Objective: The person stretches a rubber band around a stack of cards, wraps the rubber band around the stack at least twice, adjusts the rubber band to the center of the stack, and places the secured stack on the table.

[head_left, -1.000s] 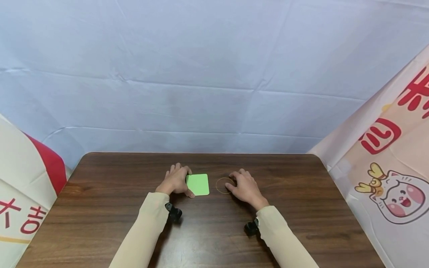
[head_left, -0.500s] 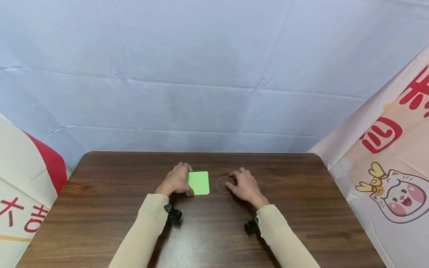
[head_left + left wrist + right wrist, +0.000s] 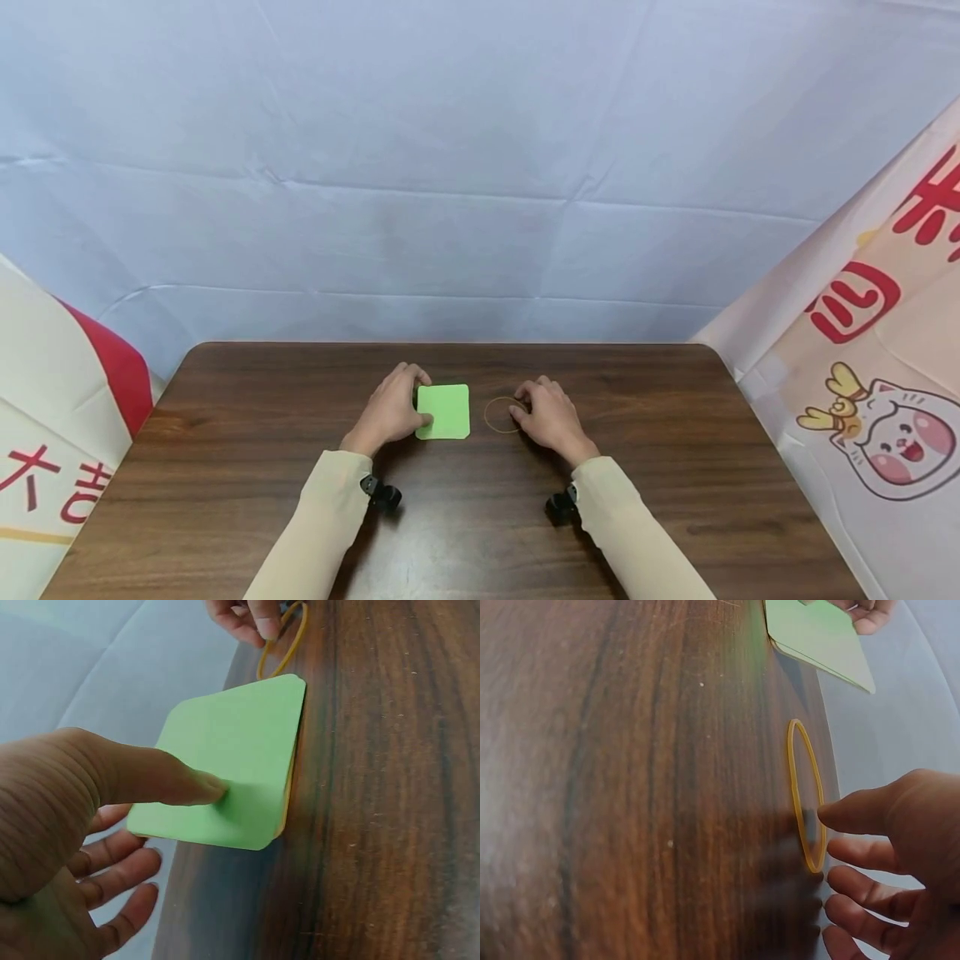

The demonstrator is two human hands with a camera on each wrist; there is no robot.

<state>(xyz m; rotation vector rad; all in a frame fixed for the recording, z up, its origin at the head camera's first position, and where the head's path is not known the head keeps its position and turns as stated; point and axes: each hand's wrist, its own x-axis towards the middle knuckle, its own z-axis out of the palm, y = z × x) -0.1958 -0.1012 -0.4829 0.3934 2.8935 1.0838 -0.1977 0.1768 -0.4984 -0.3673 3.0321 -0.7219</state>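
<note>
My left hand (image 3: 392, 408) holds a thin square stack of green cards (image 3: 447, 410) with rounded corners. In the left wrist view its thumb (image 3: 187, 784) presses on the top card, and the other fingers reach past and behind the near edge. A sliver of a yellowish layer shows beneath the top card. To the right, a yellow rubber band (image 3: 795, 769) lies in a loop on the tabletop. My right hand (image 3: 551, 419) rests at the loop's right side, its fingers loosely bent and the thumb tip overlapping the band in the right wrist view.
Both hands are over the far half of a dark wood-grain table (image 3: 480, 517). A pale blue cloth (image 3: 465, 167) hangs behind its back edge. Printed banners stand at the left (image 3: 45, 417) and right (image 3: 885, 400). A small black camera sits on each wrist.
My left thumb has moved from the lower left corner of the green cards up onto their left side, and the wrist has drawn slightly back. The right hand and rubber band have barely moved.
</note>
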